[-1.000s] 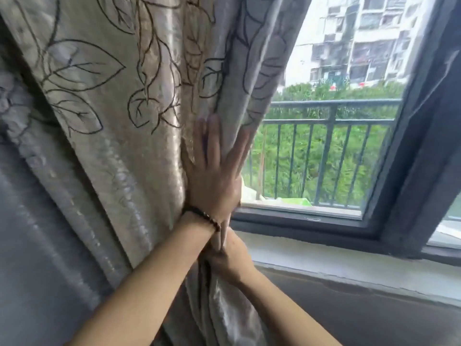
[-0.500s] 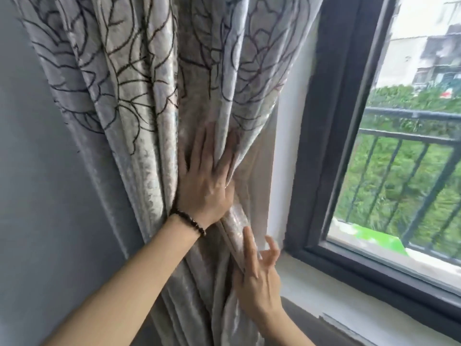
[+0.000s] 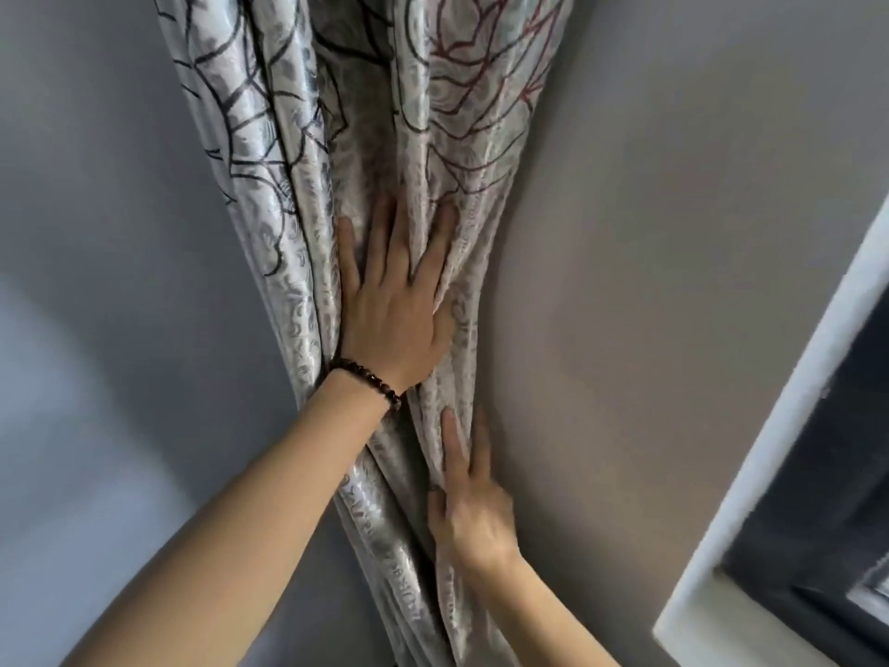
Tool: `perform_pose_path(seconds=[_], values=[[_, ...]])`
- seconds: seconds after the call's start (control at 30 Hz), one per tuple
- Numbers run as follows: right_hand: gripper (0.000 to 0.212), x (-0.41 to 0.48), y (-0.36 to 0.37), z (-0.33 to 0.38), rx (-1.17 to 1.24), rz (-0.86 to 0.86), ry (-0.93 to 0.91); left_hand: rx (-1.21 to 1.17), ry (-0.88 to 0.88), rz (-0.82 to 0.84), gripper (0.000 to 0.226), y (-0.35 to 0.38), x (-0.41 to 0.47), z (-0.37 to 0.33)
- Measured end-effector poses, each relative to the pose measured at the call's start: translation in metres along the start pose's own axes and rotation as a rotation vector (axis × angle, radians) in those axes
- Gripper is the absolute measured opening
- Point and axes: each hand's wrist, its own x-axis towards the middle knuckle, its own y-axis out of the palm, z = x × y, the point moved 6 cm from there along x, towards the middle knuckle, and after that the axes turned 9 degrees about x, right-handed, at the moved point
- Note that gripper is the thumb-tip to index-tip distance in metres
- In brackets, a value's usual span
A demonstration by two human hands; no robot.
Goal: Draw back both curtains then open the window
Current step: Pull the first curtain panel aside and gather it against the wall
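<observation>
The silvery curtain [image 3: 288,195] with dark leaf outlines hangs bunched into a narrow bundle against the grey wall, left of the window. My left hand [image 3: 392,305], a bead bracelet on its wrist, lies flat on the folds with fingers spread. Lower down, my right hand [image 3: 469,503] presses the bundle's right edge with extended fingers, holding nothing. Only a corner of the dark window frame [image 3: 813,498] shows at the right edge. The second curtain is out of view.
Grey wall [image 3: 649,281] fills the space between the curtain and the white window reveal [image 3: 769,450]. More grey wall lies left of the curtain.
The curtain has been pushed further left, off the window and onto the wall. The view turned left, so the glass and railing are gone. My right hand let go of the edge and now rests flat.
</observation>
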Motion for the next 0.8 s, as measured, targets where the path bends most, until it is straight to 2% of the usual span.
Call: perform_pose_path(seconds=[0.13,0.3,0.43,0.53,0.63,0.8], values=[[0.098,0.053,0.042,0.021,-0.253,0.171,0.003,-0.011,-0.021,0.037,0.084,0.031,-0.001,0.057],[0.094,0.106,0.096,0.046,-0.203,0.312,0.022,-0.017,-0.065,0.114,0.083,0.084,0.004,0.137],[0.098,0.137,0.134,0.053,-0.167,0.357,0.090,0.079,0.050,0.134,0.081,0.110,0.005,0.155],[0.101,0.138,0.141,0.052,-0.181,0.353,0.138,0.106,0.086,0.091,0.080,0.115,0.004,0.150],[0.115,0.126,0.132,0.054,-0.102,0.299,0.224,0.028,0.110,0.120,0.079,0.111,0.007,0.149],[0.149,0.107,0.123,0.073,0.100,0.066,0.262,-0.259,0.214,0.405,0.079,0.105,0.005,0.119]])
